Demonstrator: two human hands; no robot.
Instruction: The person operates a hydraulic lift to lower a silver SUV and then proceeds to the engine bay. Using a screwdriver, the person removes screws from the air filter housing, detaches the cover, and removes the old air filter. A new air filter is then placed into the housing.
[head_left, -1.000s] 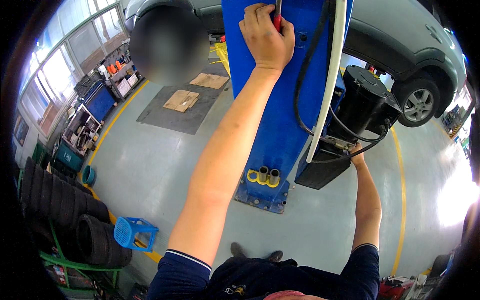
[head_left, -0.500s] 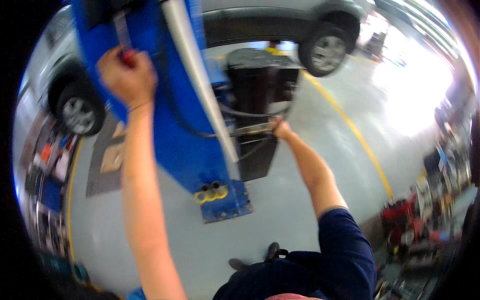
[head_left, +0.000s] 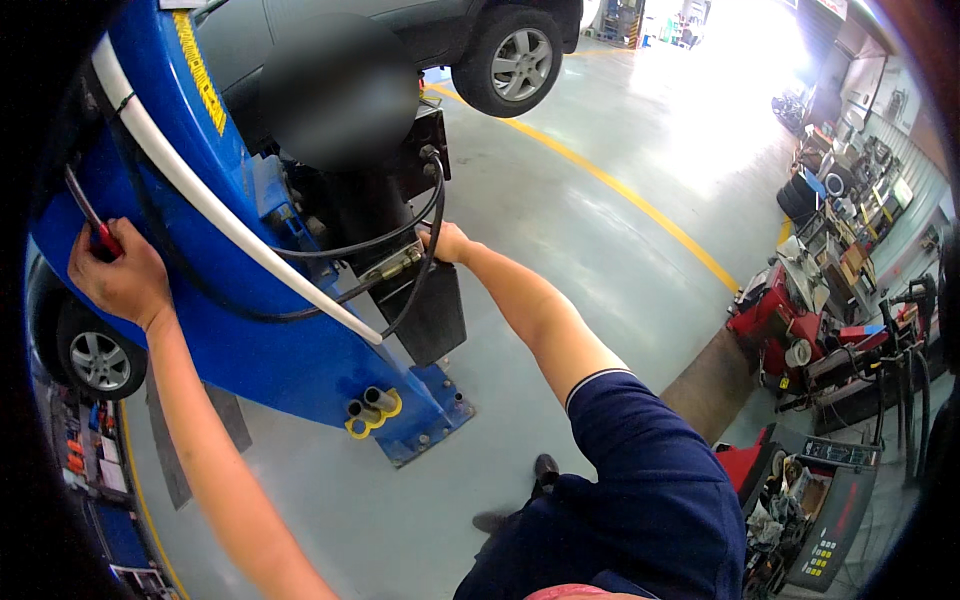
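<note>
My left hand (head_left: 120, 270) is closed around the red grip of a metal lever (head_left: 90, 205) at the side of a blue lift post (head_left: 230, 320). The lever's upper end runs into shadow at the picture's rim. On the right, my right hand (head_left: 447, 243) is closed beside a black power unit (head_left: 385, 215), next to metal hydraulic fittings (head_left: 390, 266). What its fingers hold is hidden. Black hoses (head_left: 350, 243) loop between the post and the unit. A white conduit (head_left: 210, 195) slants down the post.
A grey vehicle's wheel (head_left: 515, 65) is behind the post, another wheel (head_left: 100, 350) left. Metal sleeves in a yellow holder (head_left: 375, 410) sit near the post's bolted base plate (head_left: 430, 425). Red workshop machines (head_left: 780, 320) and a cart with a control panel (head_left: 830, 520) line the right.
The view has swung right and come nearer the post. Both hands now appear farther left in the picture; the left still grips the red handle, the right stays at the fittings.
</note>
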